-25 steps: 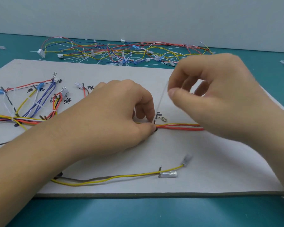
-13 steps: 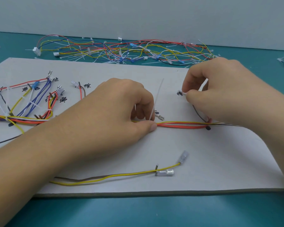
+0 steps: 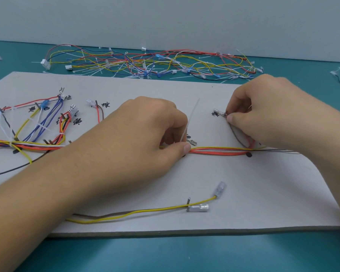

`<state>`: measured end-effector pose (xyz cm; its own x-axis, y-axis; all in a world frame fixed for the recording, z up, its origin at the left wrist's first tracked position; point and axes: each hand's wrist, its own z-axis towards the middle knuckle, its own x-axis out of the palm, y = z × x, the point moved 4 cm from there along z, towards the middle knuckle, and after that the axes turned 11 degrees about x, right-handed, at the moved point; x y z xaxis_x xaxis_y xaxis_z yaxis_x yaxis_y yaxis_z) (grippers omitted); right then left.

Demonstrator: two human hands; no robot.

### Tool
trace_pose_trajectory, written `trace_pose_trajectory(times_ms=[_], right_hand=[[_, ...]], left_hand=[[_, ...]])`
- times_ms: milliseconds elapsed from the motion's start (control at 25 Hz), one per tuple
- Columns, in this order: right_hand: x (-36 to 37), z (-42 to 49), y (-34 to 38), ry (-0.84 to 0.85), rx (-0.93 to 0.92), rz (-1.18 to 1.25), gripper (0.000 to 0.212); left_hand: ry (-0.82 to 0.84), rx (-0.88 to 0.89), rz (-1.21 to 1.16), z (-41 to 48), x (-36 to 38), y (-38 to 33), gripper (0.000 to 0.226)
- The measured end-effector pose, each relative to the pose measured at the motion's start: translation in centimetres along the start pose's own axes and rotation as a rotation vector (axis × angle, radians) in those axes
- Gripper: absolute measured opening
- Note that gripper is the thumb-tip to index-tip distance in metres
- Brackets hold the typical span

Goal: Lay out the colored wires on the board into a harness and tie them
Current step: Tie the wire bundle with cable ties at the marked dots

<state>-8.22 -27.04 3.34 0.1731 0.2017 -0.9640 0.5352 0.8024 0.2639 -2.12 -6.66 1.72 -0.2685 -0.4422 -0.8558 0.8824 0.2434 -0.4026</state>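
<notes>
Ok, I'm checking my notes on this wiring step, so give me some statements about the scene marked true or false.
The left hand pinches the red and yellow wire bundle on the board. True.
The right hand lies flat, holding nothing. False: it pinches a brown wire at its clear connector.
A white cable tie sticks up beside the left hand. True.
The pile of loose wires lies on the board. False: it lies on the table behind the board.

I see a matt grey board (image 3: 243, 193), paper-like and smooth. The wires (image 3: 218, 150) wear glossy plastic insulation; the spade terminal (image 3: 199, 208) is bright bare metal, the cable tie (image 3: 190, 118) translucent plastic, the tabletop (image 3: 165, 252) matt teal.
</notes>
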Motion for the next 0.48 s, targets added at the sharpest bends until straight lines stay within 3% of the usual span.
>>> trace_pose_trajectory(times_ms=[240, 480], right_hand=[[0.6, -1.3, 0.6, 0.070, -0.024, -0.218, 0.020], [0.7, -2.0, 1.4, 0.119, 0.008, -0.115, 0.020]], left_hand=[[0.007, 0.020, 0.025, 0.0, 0.0, -0.1, 0.022], [-0.026, -0.016, 0.095, 0.0, 0.1, -0.3, 0.019]])
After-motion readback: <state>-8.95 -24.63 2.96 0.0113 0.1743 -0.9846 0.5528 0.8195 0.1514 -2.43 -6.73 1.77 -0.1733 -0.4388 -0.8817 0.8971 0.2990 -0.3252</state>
